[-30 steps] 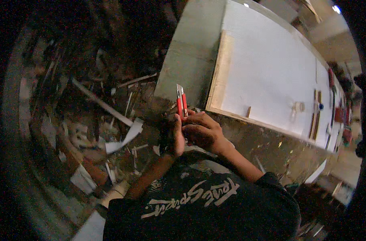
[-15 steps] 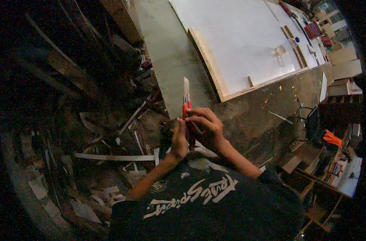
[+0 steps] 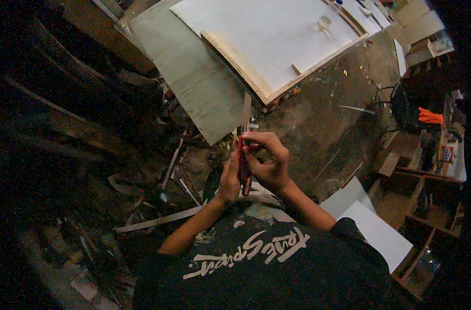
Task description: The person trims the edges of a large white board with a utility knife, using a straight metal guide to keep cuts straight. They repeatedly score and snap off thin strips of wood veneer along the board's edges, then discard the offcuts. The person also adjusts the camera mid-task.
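My left hand [image 3: 228, 181] and my right hand [image 3: 269, 163] meet in front of my body around a slim red-handled tool [image 3: 240, 145]. The fingers of my left hand press along its left side, while my right thumb and fingers pinch it from the right. A narrow flat strip [image 3: 246, 106] points away from me beyond the red part. Below, a dark reddish end [image 3: 246, 187] shows between my palms. Blur and my fingers hide the tool's exact kind, and whether the strip belongs to it I cannot tell.
Ahead lies a large white panel [image 3: 256, 41] edged with a pale wooden strip [image 3: 235, 67], on a grey-green board [image 3: 186, 88]. A clear cup [image 3: 324, 22] stands on the panel. Scrap wood [image 3: 158, 222] litters the left floor; wooden shelving [image 3: 421, 206] and white sheets [image 3: 375, 232] are at right.
My view has turned, so the panel and board sit further up and left, and white sheets show at my right. Both hands keep hold of the red-handled tool.
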Available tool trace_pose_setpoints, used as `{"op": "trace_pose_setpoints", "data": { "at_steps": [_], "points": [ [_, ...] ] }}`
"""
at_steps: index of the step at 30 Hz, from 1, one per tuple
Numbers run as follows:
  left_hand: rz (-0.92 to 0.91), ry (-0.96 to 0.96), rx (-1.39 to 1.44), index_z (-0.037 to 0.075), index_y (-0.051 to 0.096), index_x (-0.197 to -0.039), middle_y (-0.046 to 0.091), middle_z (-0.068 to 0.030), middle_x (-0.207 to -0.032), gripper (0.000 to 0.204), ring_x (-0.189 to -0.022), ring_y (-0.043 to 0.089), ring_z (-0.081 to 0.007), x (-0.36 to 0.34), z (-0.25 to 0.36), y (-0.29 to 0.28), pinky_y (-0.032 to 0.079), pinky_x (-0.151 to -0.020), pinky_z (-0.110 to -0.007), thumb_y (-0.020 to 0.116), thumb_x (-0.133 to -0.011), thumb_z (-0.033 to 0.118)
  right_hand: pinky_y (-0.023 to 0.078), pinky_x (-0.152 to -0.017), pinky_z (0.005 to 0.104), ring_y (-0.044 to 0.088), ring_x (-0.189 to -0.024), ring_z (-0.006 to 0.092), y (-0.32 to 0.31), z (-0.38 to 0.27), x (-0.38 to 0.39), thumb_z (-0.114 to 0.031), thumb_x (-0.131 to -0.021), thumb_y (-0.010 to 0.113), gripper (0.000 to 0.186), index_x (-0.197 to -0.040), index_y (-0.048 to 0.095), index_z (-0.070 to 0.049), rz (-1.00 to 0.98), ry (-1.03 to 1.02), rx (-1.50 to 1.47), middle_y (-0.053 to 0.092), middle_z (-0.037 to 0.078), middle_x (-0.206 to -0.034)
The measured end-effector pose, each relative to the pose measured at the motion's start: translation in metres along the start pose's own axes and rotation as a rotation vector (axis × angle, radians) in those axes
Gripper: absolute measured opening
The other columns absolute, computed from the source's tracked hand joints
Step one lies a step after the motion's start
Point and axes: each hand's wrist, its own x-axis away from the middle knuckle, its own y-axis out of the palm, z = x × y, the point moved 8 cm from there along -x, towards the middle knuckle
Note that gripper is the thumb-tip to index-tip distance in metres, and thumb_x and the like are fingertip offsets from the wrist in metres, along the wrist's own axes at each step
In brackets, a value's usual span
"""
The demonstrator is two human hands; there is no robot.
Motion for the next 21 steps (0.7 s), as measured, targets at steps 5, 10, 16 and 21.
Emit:
{"op": "trace_pose_setpoints", "data": {
  "at_steps": [5, 10, 16, 21],
  "points": [
    [-0.023, -0.172, 0.019, 0.007, 0.044, -0.146, 0.064, -0.0061, -0.091, 0.067, -0.046, 0.054, -0.0157, 0.014, -0.011, 0.011, 0.046, -0.041, -0.028, 0.026, -0.109, 0.06, 0.056, -0.089, 0.0351, 0.068, -0.104, 0.0241, -0.019, 0.009, 0.041, -0.008, -0.085, 0.08, 0.04, -0.122, 0.067, -0.006, 0.215, 0.27, -0.098, 0.07, 0.014, -0.112],
    [-0.077, -0.191, -0.04, 0.007, 0.046, -0.14, 0.063, -0.0057, -0.094, 0.056, -0.061, 0.062, -0.016, 0.036, -0.026, 0.025, 0.054, -0.049, -0.031, 0.035, -0.11, 0.053, 0.052, -0.086, 0.0287, 0.06, -0.097, 0.0107, -0.019, 0.017, 0.1, -0.027, -0.1, 0.069, 0.035, -0.123, 0.064, 0.0, 0.332, 0.612, -0.258, 0.066, 0.006, -0.111],
    [-0.389, -0.23, -0.399, 0.003, 0.059, -0.116, 0.065, -0.0106, -0.09, 0.044, -0.075, 0.064, -0.0222, 0.047, -0.052, 0.035, 0.053, -0.067, -0.036, 0.039, -0.112, 0.042, 0.053, -0.084, 0.0305, 0.067, -0.091, 0.0138, -0.032, 0.007, 0.14, -0.033, -0.105, 0.061, 0.035, -0.117, 0.063, 0.0, 0.388, 0.728, -0.413, 0.074, 0.008, -0.099],
    [-0.181, 0.487, -1.108, 0.005, 0.063, -0.124, 0.066, -0.0202, -0.121, 0.044, -0.112, 0.063, -0.0382, -0.05, 0.061, -0.019, 0.049, -0.096, -0.048, 0.068, -0.096, 0.038, 0.058, -0.075, 0.0328, 0.068, -0.082, 0.0163, -0.031, 0.003, 0.143, -0.031, -0.108, 0.055, 0.031, -0.122, 0.057, -0.003, 0.613, 0.809, -0.532, 0.069, 0.009, -0.098]
  ]
}}
